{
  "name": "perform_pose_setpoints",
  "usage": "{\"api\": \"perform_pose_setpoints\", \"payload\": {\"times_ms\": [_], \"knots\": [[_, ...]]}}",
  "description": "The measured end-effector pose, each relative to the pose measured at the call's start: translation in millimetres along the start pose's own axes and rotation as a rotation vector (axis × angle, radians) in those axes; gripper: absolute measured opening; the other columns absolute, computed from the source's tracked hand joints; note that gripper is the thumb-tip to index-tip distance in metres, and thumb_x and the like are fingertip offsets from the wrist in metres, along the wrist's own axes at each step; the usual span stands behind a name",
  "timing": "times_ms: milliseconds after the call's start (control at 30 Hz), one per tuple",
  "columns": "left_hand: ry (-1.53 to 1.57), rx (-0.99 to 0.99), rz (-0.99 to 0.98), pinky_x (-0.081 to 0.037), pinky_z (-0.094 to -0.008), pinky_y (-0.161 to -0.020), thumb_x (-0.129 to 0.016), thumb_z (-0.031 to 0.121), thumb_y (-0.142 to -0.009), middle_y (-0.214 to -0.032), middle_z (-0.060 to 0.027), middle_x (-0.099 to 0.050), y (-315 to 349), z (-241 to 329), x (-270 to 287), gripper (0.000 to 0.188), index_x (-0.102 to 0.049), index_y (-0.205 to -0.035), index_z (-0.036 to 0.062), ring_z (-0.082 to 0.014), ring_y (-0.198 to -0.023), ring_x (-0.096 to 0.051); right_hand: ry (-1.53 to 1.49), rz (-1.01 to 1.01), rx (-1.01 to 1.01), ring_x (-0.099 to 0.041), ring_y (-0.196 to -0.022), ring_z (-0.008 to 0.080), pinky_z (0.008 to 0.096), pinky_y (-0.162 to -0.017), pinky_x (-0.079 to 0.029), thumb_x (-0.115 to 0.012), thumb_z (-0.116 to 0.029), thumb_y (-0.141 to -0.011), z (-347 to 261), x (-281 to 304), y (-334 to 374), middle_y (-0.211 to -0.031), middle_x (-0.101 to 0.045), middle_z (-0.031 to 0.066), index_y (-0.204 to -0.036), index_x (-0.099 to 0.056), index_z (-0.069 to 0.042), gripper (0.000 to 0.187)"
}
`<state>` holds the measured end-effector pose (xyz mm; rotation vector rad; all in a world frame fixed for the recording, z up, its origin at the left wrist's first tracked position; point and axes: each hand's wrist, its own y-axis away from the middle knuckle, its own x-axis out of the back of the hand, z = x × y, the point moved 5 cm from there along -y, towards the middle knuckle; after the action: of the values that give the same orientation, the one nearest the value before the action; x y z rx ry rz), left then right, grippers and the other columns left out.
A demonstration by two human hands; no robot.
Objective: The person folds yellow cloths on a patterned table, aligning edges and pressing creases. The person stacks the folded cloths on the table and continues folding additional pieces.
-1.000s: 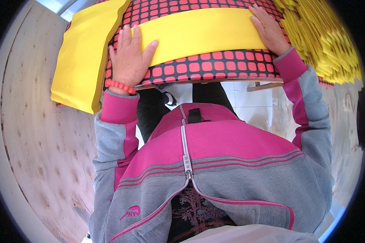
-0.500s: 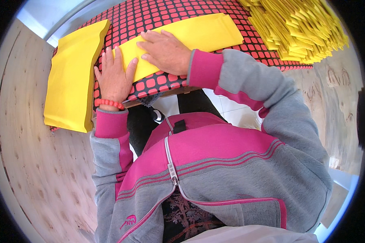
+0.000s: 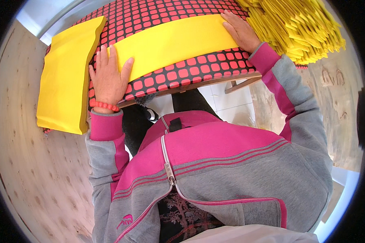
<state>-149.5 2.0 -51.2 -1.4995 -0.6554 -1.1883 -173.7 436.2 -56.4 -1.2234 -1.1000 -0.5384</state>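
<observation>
A long folded strip of yellow fabric-like sheet (image 3: 172, 42) lies flat across the table. My left hand (image 3: 109, 77) rests spread at its left end, fingertips on the yellow sheet and thumb along its near corner. At the other end, my right hand (image 3: 241, 30) lies with its fingers extended over the strip's right edge. Neither hand grips anything. Just left of my left hand sits a stack of flat yellow sheets (image 3: 67, 77), its near end at the table's edge.
A red-and-black checked cover (image 3: 182, 73) spreads over the table. At the far right a tall pile of folded yellow pieces (image 3: 296, 28) leans in many layers. Wooden boards (image 3: 16, 162) stand on the left and another wooden panel (image 3: 328, 89) on the right.
My right hand has slid rightward along the yellow strip, from near its left part to its right end. My left hand stays at the left end.
</observation>
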Motion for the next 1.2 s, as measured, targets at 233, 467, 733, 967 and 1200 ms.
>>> {"api": "perform_pose_setpoints", "payload": {"times_ms": [233, 467, 733, 967, 1200], "knots": [[0.074, -0.058, 0.231, -0.022, -0.0626, -0.120, -0.065, 0.036, -0.098, -0.155, -0.0226, -0.044, 7.0, 17.5, 35.6, 0.059, -0.052, -0.144, 0.0012, -0.0396, -0.147, -0.037, -0.216, -0.025, 0.043, -0.063, -0.118, 0.0343, 0.0439, -0.099, -0.049, -0.045, -0.038, -0.107, -7.3, 25.3, -40.8, -0.127, -0.066, 0.0184, -0.131, -0.060, -0.003, 0.045], [1.466, -0.058, -0.352, -0.052, -0.0303, -0.095, -0.064, 0.013, -0.100, -0.118, -0.0091, -0.072, 75.4, 100.8, 44.0, 0.025, -0.068, -0.121, -0.0008, -0.0157, -0.110, -0.067, -0.200, -0.138, 0.069, -0.066, -0.111, 0.0336, 0.0396, -0.094, -0.051, -0.053, -0.034, -0.106, -37.7, 16.4, -62.8, -0.118, -0.069, 0.0177, -0.125, -0.063, 0.001, 0.041], [2.215, 0.562, -0.742, -0.048, -0.0404, -0.110, -0.044, 0.036, -0.111, -0.147, -0.0187, -0.056, 100.1, 132.8, -3.5, 0.052, -0.045, -0.148, -0.0006, -0.0278, -0.133, -0.058, -0.592, -0.366, -0.147, -0.065, -0.090, 0.0158, 0.0305, -0.080, -0.052, -0.061, -0.024, -0.103, -112.4, 84.7, 46.6, -0.095, -0.068, 0.0093, -0.116, -0.063, 0.003, 0.030], [2.238, 0.687, -0.475, -0.049, -0.0420, -0.110, -0.056, 0.023, -0.107, -0.143, -0.0126, -0.059, 100.9, 122.3, 13.8, 0.047, -0.047, -0.146, 0.0008, -0.0248, -0.131, -0.059, -1.081, -0.679, -0.230, -0.060, -0.080, 0.0077, 0.0252, -0.072, -0.049, -0.058, -0.035, -0.105, -172.2, 76.9, 46.0, -0.091, -0.065, 0.0008, -0.105, -0.066, -0.001, 0.035], [2.216, 0.464, -0.726, -0.051, -0.0404, -0.108, -0.059, 0.019, -0.105, -0.142, -0.0144, -0.059, 96.4, 115.1, 39.0, 0.047, -0.047, -0.146, -0.0009, -0.0253, -0.127, -0.062, -1.850, -0.941, -0.571, -0.070, -0.109, 0.0203, 0.0367, -0.098, -0.055, -0.052, -0.035, -0.107, -207.5, 10.9, -18.9, -0.127, -0.070, 0.0125, -0.136, -0.058, 0.000, 0.046]]}}
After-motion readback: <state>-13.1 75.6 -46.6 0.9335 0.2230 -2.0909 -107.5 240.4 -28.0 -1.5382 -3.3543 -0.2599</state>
